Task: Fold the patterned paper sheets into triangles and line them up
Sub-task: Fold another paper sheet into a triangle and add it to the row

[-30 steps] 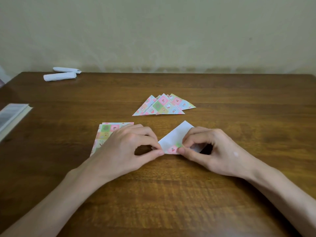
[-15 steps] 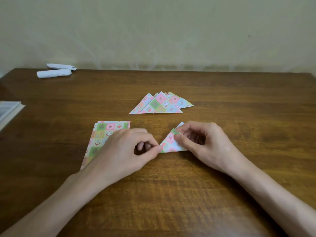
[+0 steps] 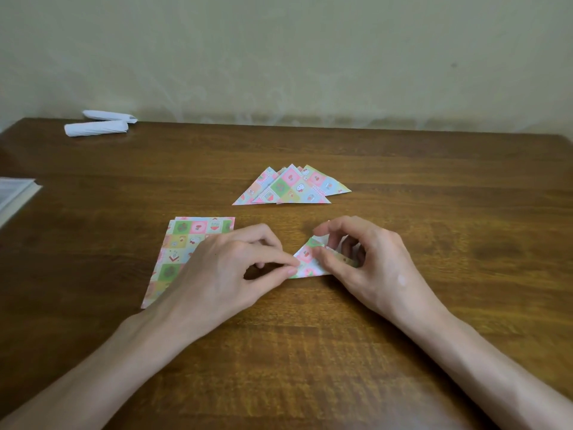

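Soft diffuse light is coming from above, mid-bright. Under the left hand (image 3: 223, 271) and right hand (image 3: 375, 268), small soft shadows are falling on the wooden table (image 3: 310, 367). Wide lens is bowing the table's far edge. Print on the patterned paper sheet (image 3: 305, 255) is smearing slightly; corners are darkening.

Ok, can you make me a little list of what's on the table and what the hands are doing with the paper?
Being folded: half-folded sheet, lying on the table
Left hand: pinches its left corner
Right hand: fingers curled on its right part
Finished: pile of triangles, overlapping, farther back
Waiting: flat stack of sheets, partly hidden by the left hand
Also: white paper rolls, back left
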`<action>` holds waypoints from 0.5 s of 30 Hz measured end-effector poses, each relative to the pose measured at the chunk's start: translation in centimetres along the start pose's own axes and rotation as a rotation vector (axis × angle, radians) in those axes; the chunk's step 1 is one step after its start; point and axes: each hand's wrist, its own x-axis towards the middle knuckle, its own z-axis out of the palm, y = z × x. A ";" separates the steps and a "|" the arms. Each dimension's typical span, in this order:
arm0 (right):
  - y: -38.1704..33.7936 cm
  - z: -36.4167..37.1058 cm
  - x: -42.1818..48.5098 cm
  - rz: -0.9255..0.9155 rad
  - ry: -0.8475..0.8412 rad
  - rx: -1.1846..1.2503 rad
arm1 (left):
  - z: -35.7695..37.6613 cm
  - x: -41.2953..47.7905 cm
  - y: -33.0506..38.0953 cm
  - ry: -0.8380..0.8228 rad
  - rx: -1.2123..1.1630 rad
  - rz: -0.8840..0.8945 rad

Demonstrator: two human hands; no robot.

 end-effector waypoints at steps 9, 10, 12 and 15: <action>0.1 0.3 -0.3 -0.063 0.048 -0.183 | 0.1 -0.1 -0.6 -0.027 0.026 0.033; 0.0 0.4 -0.4 -0.084 0.061 -0.205 | 0.0 -0.1 -0.6 -0.029 0.034 0.037; -0.1 0.4 -0.6 -0.125 0.077 -0.243 | 0.0 -0.1 -0.6 -0.032 0.050 0.049; -0.3 0.2 -0.9 -0.161 0.073 -0.262 | 0.0 -0.2 -0.6 -0.044 0.080 0.065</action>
